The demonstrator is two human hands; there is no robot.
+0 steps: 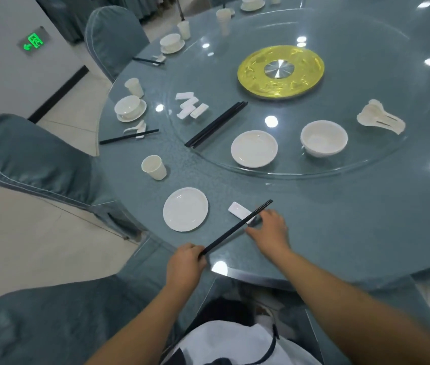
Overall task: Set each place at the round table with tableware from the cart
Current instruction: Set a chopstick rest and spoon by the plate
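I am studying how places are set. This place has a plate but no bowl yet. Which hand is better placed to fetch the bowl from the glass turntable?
Probably the right hand. It lies nearer the bowl and only touches the chopsticks beside the rest, while the left hand grips their near end.

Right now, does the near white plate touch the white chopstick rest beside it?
Apart. In the head view, bare blue tabletop shows plainly between the plate and the chopstick rest.
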